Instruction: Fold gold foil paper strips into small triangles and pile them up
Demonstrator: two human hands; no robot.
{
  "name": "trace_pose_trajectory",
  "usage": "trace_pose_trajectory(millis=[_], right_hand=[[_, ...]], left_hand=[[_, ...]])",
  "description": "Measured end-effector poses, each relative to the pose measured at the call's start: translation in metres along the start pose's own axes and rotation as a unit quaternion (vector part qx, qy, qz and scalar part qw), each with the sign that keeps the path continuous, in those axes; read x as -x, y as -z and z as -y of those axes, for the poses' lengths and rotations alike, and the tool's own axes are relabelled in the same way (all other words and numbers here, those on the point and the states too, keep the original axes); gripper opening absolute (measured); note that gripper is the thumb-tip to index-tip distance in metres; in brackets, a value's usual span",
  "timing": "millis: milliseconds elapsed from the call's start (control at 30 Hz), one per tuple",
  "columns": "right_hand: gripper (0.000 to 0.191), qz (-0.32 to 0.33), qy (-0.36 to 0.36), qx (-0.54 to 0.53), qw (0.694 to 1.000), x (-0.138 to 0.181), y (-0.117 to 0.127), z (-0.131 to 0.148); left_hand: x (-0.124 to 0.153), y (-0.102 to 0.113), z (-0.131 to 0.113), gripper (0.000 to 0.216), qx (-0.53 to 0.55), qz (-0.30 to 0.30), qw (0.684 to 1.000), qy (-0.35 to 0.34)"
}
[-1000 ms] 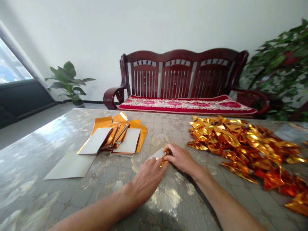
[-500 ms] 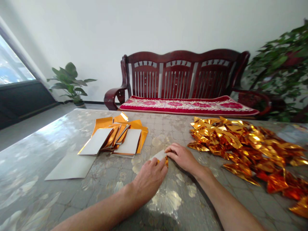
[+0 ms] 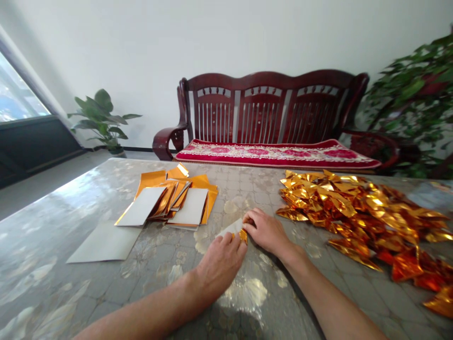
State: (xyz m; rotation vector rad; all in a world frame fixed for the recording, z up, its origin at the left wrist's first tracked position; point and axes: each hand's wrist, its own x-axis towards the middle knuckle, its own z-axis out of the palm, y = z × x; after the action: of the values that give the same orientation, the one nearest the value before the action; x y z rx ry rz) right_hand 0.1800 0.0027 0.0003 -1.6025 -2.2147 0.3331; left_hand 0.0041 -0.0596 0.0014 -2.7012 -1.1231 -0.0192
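Between my hands, a sheet of gold foil paper [image 3: 231, 228] lies on the table, pale back up, with a folded gold strip along its near right edge. My left hand [image 3: 222, 262] is closed on the near edge, its curled fingers pressing the paper down. At the far right corner, my right hand [image 3: 268, 232] pinches the sheet between thumb and fingers. Part of the paper is hidden under my left fingers. To the left lies a loose stack of foil sheets [image 3: 189, 206], some pale side up, some gold. Folded gold foil pieces [image 3: 339, 200] form a heap on the right.
A pale sheet [image 3: 104, 242] lies flat left of the stack. The table [image 3: 148, 288] has a glossy floral cover. Behind it stands a dark red wooden bench [image 3: 260, 113] with a red patterned cushion [image 3: 276, 153]. Potted plants [image 3: 102, 120] stand at both sides.
My right fingers have curled in a little more at the paper's corner, and more of the gold fold shows. My left hand stays nearly in place.
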Motion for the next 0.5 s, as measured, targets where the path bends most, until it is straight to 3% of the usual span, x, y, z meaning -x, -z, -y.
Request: trace_pose_trajectory(millis=[200, 500], right_hand=[[0.006, 0.0, 0.0, -0.007, 1.0, 0.0018, 0.0006, -0.0008], [0.003, -0.016, 0.057, 0.001, 0.998, 0.0077, -0.0031, -0.0005]], left_hand=[[0.0025, 0.0023, -0.0003, 0.031, 0.003, 0.003, 1.0, 0.008], [0.0084, 0.0051, -0.0007, 0.038, 0.02, 0.0, 0.999, 0.03]])
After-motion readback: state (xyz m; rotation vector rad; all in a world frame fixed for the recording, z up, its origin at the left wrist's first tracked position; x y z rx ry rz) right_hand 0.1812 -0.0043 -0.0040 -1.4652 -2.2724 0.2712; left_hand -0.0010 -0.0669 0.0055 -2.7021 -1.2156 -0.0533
